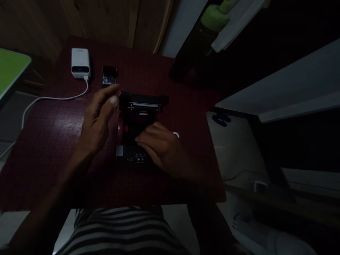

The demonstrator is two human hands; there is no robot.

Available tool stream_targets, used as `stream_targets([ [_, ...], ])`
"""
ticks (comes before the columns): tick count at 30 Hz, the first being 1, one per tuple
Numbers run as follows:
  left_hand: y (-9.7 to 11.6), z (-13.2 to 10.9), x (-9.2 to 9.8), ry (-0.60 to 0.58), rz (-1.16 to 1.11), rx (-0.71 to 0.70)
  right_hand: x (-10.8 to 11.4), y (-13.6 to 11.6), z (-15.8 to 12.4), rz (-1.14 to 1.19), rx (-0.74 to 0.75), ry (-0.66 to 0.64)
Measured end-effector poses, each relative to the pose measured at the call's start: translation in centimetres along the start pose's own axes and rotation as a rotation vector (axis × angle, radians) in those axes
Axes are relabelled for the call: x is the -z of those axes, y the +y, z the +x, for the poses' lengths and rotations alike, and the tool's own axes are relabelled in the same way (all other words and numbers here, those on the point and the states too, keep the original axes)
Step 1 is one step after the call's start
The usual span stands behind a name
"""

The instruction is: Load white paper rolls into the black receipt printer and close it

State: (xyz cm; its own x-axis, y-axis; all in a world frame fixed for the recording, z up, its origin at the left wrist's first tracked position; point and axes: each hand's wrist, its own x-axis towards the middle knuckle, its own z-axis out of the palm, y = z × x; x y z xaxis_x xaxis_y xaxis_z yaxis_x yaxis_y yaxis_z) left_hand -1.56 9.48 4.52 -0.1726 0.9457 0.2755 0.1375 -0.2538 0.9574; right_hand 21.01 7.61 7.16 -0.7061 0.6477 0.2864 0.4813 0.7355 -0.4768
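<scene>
A small black printer-like device point(140, 106) with its lid raised sits in the middle of a dark red table point(53, 141). My left hand point(99, 118) hovers at the device's left side, fingers loosely curled, thumb and forefinger near the lid's left corner; nothing shows in it. My right hand point(162, 147) lies flat over the device's front right, fingers stretched toward its open bay. A red part point(120, 129) shows inside at the left. The scene is very dim.
A white power bank point(80, 63) with a white cable point(53, 98) lies at the table's far left. A small dark item point(108, 76) lies beside it. A green surface point(10, 69) is at far left, a pale counter point(239, 148) to the right.
</scene>
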Motion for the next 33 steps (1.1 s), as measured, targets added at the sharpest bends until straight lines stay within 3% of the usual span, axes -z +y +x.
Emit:
stream_targets([
  [4,0.8,0.0,-1.0,0.056,-0.022,0.045,-1.4,-1.0,-1.9,-0.118,0.026,0.215],
  [10,1.0,-5.1,-0.9,0.066,-0.053,0.224,-3.6,-3.8,-4.3,-0.337,-0.072,0.405],
  [13,0.8,-7.3,-0.9,0.041,-0.114,0.351,-4.1,-4.0,-4.8,-0.360,-0.113,0.401],
  [17,0.8,-8.3,-1.0,-0.001,-0.166,0.463,-4.3,-3.5,-5.1,-0.289,-0.120,0.375],
  [30,0.5,-8.6,-0.7,0.010,-0.159,0.483,-3.7,-4.1,-4.3,-0.175,-0.180,0.396],
  [33,0.5,-9.4,-0.3,0.019,-0.176,0.479,-4.2,-4.1,-5.4,-0.106,-0.262,0.472],
])
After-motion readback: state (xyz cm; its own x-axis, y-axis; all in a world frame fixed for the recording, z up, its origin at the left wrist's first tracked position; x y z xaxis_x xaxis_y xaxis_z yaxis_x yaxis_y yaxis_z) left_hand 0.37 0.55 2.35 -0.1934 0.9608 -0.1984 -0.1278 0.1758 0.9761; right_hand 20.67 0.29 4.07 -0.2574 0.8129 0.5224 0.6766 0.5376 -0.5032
